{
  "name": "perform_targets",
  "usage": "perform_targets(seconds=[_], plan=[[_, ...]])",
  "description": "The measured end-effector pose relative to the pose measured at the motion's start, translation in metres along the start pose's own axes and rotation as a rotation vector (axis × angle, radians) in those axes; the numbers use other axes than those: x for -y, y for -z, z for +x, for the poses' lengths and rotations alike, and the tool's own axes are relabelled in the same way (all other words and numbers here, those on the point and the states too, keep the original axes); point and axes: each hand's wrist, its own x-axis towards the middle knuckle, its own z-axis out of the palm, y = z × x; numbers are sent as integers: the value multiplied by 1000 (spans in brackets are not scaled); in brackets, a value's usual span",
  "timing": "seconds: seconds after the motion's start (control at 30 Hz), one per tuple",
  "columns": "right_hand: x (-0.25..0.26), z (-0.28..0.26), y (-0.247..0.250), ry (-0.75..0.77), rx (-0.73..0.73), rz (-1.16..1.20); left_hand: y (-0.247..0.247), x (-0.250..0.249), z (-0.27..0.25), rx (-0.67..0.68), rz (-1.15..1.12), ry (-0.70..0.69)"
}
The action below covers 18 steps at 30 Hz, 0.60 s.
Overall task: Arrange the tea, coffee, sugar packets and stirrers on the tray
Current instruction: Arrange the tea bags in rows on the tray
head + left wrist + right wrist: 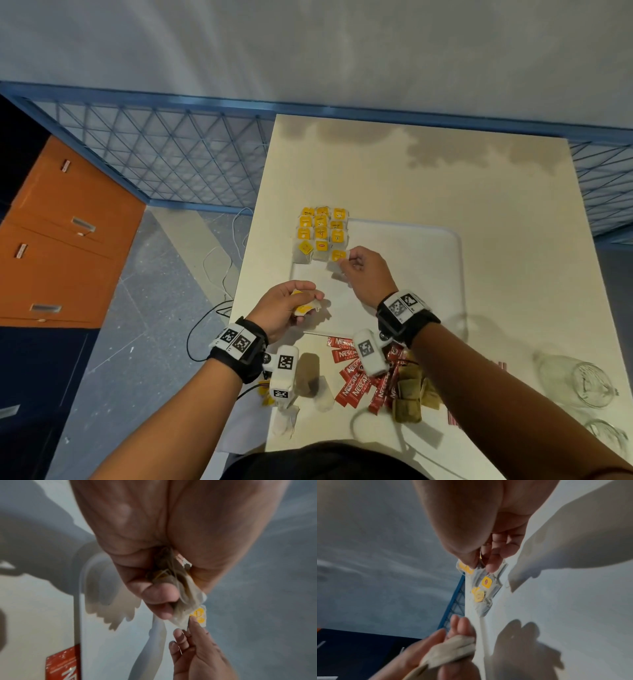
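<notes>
A white tray (414, 274) lies on the cream table. Several tea bags with yellow tags (322, 229) lie in rows at its far left corner. My right hand (345, 262) pinches one more tea bag (338, 255) at the near right end of those rows; in the right wrist view the thumb and fingertips (491, 566) hold it just above the laid tea bags (485, 588). My left hand (313, 298) hovers over the tray's near left part and grips a small bunch of tea bags (185, 591). Red coffee sticks (356, 383) and brown sugar packets (409, 399) lie near the table's front edge.
Loose tea bags (286, 419) lie at the front left corner of the table. Two glass jars (579, 380) lie on their sides at the front right. An orange drawer cabinet (61, 233) and a blue mesh fence (164, 154) stand to the left.
</notes>
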Motion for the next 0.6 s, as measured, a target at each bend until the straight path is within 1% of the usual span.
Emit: perform_targets(seconds=[0.17, 0.37, 0.6], plan=[[-10, 24, 0, -4, -13, -180, 4, 1, 2, 8, -9, 8], [-15, 35, -10, -44, 2, -264, 7, 2, 6, 1, -17, 20], [-9, 40, -14, -81, -20, -347, 8, 3, 9, 5, -26, 27]])
